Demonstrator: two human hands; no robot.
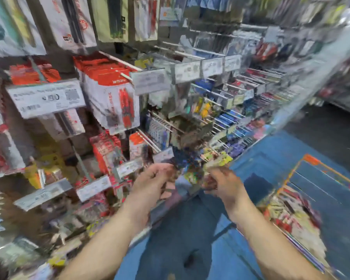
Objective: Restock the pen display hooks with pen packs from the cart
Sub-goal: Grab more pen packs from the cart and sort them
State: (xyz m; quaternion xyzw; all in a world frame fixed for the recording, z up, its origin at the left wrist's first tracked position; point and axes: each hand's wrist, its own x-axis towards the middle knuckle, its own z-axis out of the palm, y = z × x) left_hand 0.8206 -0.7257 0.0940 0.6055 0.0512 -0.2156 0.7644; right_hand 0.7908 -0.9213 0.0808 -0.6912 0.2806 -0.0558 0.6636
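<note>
Left hand [156, 178] and right hand [222, 184] both curl round a blurred bunch of pen packs [190, 170] held between them, low before the display hooks [164, 122]; exact grip too smeared to read. Cart [311, 190] sits just right of the right hand, holding more packs.

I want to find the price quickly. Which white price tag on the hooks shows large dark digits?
The big tilted tag at the far left, below the red packs. The other tags are too blurred to show digits.

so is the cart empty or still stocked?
Stocked. The cart, at the right on the blue floor, holds a heap of colourful packs inside its orange-rimmed frame. Blur hides how many.
</note>
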